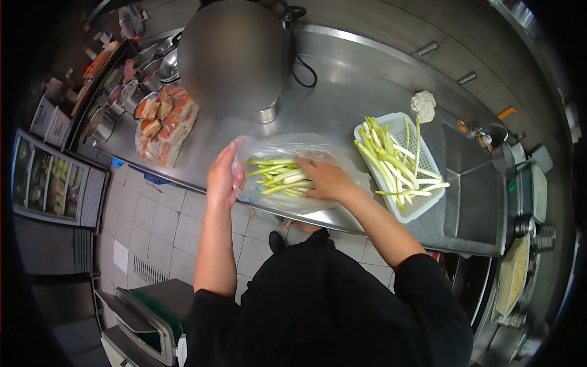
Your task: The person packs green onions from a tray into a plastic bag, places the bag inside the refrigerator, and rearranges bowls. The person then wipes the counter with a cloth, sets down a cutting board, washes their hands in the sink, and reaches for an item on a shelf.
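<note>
A clear plastic bag point(330, 150) lies at the near edge of the steel counter, its mouth spread to the left. Inside it is a bunch of long pale green stalks point(278, 177) that look like asparagus. My left hand point(225, 174) grips the bag's edge at its left side, partly behind the film. Over the right end of the bunch, my right hand point(327, 180) curls its fingers round the stalks, thumb side toward me. To the right, a white perforated basket point(422, 211) holds more green and whitish stalks point(391, 160), several poking past its rim.
Bagged blocks of meat point(174, 125) sit on the left of the counter point(333, 101), near metal pots point(129, 95). A sink point(468, 189) lies right of the basket, with a crumpled white cloth point(423, 107) behind. An open bin point(147, 315) stands lower left.
</note>
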A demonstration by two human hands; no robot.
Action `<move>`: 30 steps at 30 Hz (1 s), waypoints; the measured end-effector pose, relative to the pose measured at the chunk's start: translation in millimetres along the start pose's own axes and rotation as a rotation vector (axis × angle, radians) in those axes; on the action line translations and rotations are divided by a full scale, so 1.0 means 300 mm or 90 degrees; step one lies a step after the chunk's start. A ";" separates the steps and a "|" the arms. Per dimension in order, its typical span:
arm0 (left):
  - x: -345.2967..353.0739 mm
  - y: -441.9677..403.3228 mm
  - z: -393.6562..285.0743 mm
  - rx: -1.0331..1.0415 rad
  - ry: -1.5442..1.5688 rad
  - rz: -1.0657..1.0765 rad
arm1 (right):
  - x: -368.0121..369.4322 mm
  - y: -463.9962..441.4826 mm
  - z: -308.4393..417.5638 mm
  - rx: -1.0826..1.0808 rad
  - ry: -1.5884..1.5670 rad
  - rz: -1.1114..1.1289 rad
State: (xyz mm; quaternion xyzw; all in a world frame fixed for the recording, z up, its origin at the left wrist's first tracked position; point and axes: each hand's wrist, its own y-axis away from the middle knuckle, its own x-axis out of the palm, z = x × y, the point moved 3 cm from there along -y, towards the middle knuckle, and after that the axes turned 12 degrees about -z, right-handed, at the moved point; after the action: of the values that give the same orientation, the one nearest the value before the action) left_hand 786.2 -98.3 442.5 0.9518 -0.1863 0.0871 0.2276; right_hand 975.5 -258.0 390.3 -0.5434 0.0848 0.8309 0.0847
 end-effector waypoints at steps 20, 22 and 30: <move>0.051 0.091 0.026 -0.003 0.105 0.079 | -0.318 0.475 -0.821 0.543 0.066 -0.484; 0.055 0.090 0.027 -0.003 0.108 0.075 | -0.300 0.467 -0.821 0.570 -0.043 -0.399; 0.089 0.110 -0.021 0.014 0.149 0.078 | -0.324 0.419 -0.544 0.387 0.106 -0.298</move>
State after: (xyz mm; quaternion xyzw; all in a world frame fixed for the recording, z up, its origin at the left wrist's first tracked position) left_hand 797.1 -131.0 467.8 0.9244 -0.2153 0.2129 0.2319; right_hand 1129.5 -422.7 421.1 -0.5636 0.2075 0.6793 0.4217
